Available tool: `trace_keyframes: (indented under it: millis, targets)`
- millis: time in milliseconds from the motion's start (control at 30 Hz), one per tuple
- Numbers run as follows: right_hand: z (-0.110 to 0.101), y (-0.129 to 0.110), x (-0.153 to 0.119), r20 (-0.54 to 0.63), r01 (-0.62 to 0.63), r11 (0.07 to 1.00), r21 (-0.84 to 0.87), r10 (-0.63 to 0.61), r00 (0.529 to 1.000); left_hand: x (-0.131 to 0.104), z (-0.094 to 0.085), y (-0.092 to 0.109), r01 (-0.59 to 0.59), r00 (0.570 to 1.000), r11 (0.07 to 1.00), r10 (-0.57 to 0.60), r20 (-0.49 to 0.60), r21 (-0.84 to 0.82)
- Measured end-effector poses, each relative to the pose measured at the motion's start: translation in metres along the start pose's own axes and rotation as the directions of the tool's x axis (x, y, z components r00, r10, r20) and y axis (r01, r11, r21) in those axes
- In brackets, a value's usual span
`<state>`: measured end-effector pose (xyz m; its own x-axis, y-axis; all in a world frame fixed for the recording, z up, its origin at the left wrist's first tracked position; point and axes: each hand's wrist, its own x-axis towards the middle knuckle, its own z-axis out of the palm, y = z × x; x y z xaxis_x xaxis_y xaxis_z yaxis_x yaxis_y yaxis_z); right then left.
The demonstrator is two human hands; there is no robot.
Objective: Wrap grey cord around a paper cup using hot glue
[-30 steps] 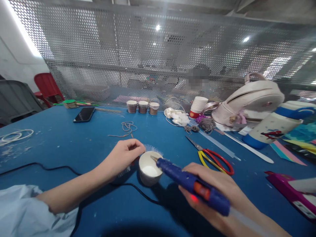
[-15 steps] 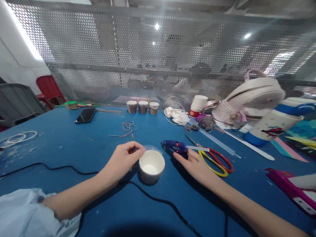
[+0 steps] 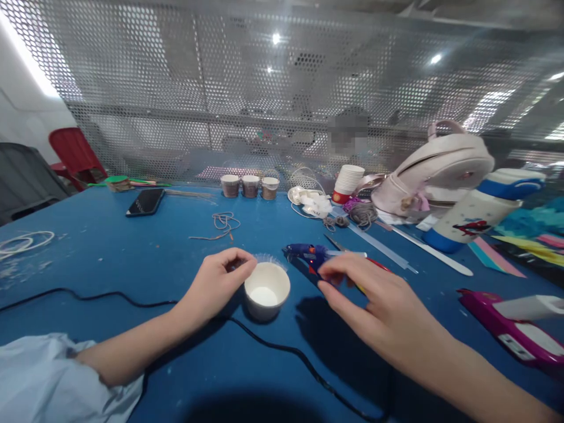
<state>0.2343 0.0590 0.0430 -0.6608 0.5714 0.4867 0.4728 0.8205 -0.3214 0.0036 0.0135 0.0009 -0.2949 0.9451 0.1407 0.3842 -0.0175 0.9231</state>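
Observation:
A white paper cup stands upright on the blue table, its mouth facing up. At its left rim, my left hand is closed in a pinch; whatever lies between thumb and forefinger is too small to name. Something clear and frilled shows behind the rim. My right hand is raised to the right of the cup, fingers bent, thumb and forefinger slightly apart, holding nothing visible. Just behind it lies a blue glue gun with a clear stick in its back. Scissors are partly hidden by that hand.
Three small filled cups stand at the back, with a phone to their left. Grey cord lies mid-table. A black cable crosses in front. Rightward are stacked cups, a bag, a bottle and a magenta tool.
My right hand has come off the glue gun and risen toward the camera, now covering much of the scissors. My left hand keeps its pinch at the cup rim. The view has shifted slightly.

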Motion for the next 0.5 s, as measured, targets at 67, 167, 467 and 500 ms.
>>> trace_keyframes:
  millis: [67, 167, 467, 500]
  targets:
    - [0.006, -0.007, 0.02, 0.05, 0.011, 0.999, 0.033, -0.013, 0.999, 0.002, 0.0, -0.003, -0.01, 1.0, 1.0, 0.01, -0.004, -0.001]
    - [0.021, -0.009, 0.046, 0.209, -0.081, 0.994, 0.07, 0.065, 0.976, 0.003, 0.001, -0.006, -0.022, 1.0, 1.0, 0.022, -0.003, -0.01]
    - [0.044, -0.007, 0.069, 0.389, -0.193, 0.974, 0.119, 0.133, 0.911, 0.002, 0.002, -0.005, -0.047, 0.999, 0.999, 0.047, 0.008, 0.004]
    - [0.045, -0.008, 0.069, 0.386, -0.192, 0.975, 0.116, 0.134, 0.913, 0.002, 0.002, -0.005, -0.048, 0.999, 0.999, 0.048, 0.007, 0.003]
